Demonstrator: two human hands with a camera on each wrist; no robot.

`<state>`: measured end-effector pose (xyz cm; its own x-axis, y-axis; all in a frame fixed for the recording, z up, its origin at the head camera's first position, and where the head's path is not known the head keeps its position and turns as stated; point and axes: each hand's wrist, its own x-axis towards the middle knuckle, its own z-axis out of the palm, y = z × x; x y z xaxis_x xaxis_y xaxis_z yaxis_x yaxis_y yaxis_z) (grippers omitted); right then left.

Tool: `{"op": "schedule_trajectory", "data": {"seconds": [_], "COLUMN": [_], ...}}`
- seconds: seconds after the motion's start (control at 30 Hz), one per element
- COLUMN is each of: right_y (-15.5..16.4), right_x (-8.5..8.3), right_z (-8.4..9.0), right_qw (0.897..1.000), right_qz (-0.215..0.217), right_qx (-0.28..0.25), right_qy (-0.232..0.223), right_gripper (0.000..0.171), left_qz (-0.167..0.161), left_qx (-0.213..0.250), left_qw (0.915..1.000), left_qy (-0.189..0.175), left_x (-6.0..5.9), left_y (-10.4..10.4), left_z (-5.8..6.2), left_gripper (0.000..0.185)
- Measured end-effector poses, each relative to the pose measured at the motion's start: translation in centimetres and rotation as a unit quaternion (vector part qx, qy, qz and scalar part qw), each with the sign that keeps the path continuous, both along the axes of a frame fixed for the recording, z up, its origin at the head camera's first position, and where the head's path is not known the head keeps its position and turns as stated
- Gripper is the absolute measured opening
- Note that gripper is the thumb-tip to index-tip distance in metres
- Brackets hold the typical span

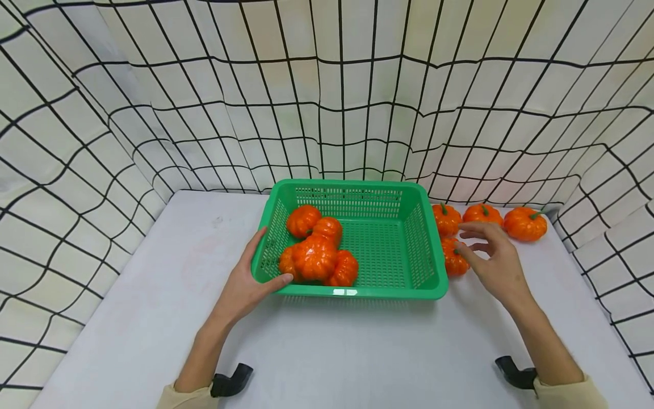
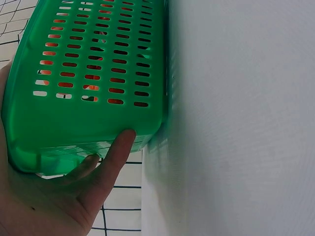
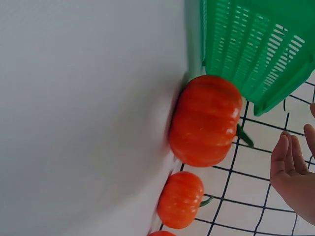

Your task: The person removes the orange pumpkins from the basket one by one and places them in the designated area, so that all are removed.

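My left hand (image 1: 250,289) grips the near left corner of a green plastic basket (image 1: 357,292), thumb over the front rim and fingers along the left side. In the left wrist view, fingertips press the basket's slotted outer wall (image 2: 83,118). Inside, several small orange pumpkins (image 1: 314,258) are heaped on the left half. My right hand (image 1: 493,258) hovers with parted fingers over a pumpkin (image 1: 454,258) beside the basket's right wall. The right wrist view shows that hand (image 3: 293,172) apart from the green-stemmed pumpkin (image 3: 205,120), holding nothing.
Three more pumpkins stand along the back right: one by the basket (image 1: 445,218), one in the middle (image 1: 481,213) and one farther right (image 1: 525,224). White curtains with a black grid (image 1: 357,85) enclose the back and sides of the white table (image 1: 327,352).
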<state>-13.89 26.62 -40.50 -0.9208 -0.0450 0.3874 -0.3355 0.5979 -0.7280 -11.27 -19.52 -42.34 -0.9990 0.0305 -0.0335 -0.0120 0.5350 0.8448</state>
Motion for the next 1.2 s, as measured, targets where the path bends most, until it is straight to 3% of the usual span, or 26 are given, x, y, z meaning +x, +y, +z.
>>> {"op": "schedule_trajectory", "data": {"seconds": [0.2,0.63,1.2], "right_y": [-0.8,-3.0,-6.0], "right_x": [0.1,0.5,0.0], "right_z": [0.5,1.6,1.7], "right_qw": [1.0,0.998,0.994], "right_qz": [0.012,0.049,0.099], "right_qx": [-0.004,-0.029,-0.029], "right_qy": [0.006,-0.025,-0.035], "right_gripper": [0.036,0.035,0.04], "left_qz": [-0.001,-0.002,0.001], "left_qx": [0.0,0.005,0.007], "left_qw": [1.0,0.9999,0.9999], "left_qy": [0.004,0.01,0.008], "left_x": [-0.1,-0.1,0.0], "left_y": [0.1,0.2,0.2], "left_z": [0.0,-0.1,-0.1], "left_gripper": [0.105,0.105,0.105]}}
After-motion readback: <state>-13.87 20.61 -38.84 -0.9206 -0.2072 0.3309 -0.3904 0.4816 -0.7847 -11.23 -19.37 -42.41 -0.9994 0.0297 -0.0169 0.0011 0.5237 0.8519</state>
